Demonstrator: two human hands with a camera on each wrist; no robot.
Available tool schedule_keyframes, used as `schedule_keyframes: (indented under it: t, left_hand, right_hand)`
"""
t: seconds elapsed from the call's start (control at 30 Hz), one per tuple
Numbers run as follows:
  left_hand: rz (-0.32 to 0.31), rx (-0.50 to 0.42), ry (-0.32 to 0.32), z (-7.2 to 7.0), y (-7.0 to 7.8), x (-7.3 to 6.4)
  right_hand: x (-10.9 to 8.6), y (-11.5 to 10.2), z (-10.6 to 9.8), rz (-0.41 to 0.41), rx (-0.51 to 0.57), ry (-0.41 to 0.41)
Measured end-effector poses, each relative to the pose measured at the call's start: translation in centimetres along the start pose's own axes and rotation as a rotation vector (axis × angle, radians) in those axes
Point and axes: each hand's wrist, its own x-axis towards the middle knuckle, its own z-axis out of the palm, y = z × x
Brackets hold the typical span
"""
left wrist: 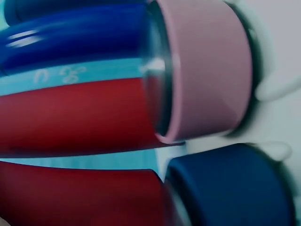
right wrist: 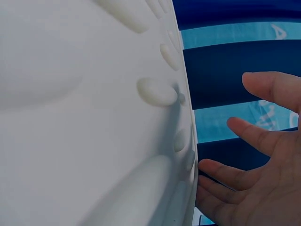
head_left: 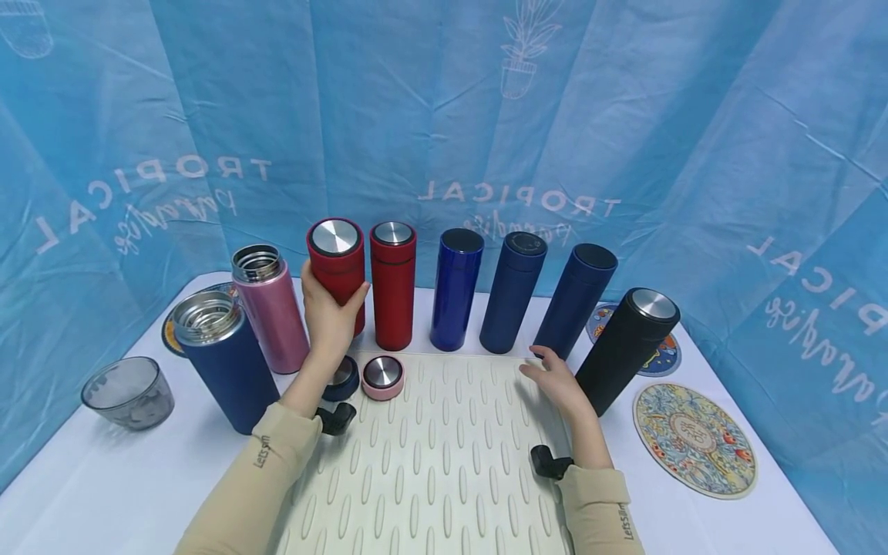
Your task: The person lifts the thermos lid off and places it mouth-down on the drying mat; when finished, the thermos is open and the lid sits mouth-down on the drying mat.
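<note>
My left hand (head_left: 331,312) grips a red thermos (head_left: 338,262) with a silver-topped lid, thumb on its right side. A second red thermos (head_left: 393,297) stands just right of it. In the left wrist view the pink lid (left wrist: 211,70) and navy lid (left wrist: 225,188) loom in front of the red bottles. My right hand (head_left: 558,381) is over the right back part of the white ribbed mat (head_left: 430,447), fingers spread and holding nothing. Nearest to it are a navy thermos (head_left: 574,297) and a black thermos (head_left: 624,347).
At the left stand an open pink thermos (head_left: 274,316), an open navy thermos (head_left: 232,370) and a grey glass bowl (head_left: 132,393). A shiny blue thermos (head_left: 454,297) and another navy thermos (head_left: 509,301) line the back. A round patterned coaster (head_left: 694,439) lies at the right; a blue curtain (head_left: 416,116) hangs behind.
</note>
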Motion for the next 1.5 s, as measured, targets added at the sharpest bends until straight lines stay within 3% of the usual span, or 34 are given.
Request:
schedule_keyframes:
  t: [0.23,0.53,0.77,1.17,1.27,1.5]
  left_hand:
    - [0.059,-0.016,-0.004,-1.5,1.9,-0.8]
    - [0.143,0.052,-0.022,-3.0,2.9,-1.8]
    - [0.208,0.092,-0.042,-3.4,3.2,-2.8]
    - [0.260,0.187,-0.082,-3.6,3.5,-4.1]
    - [0.315,0.229,-0.085,-3.6,3.3,-4.2]
    - [0.525,0.340,-0.080,-3.1,3.0,-4.2]
  right_hand:
    - [0.2,-0.1,0.0,0.007,-0.001,0.001]
    - [-0.1,-0.1,-0.2,-0.013,0.012,-0.008]
    - [0.0,-0.1,-0.3,-0.006,0.012,-0.008]
    - [-0.3,-0.7,-0.1,-0.008,-0.013,0.001]
    - [-0.5,-1.2,0.0,-0.032,-0.026,0.012]
    - [-1.3,-3.2,0.1,-0.123,-0.002,0.030]
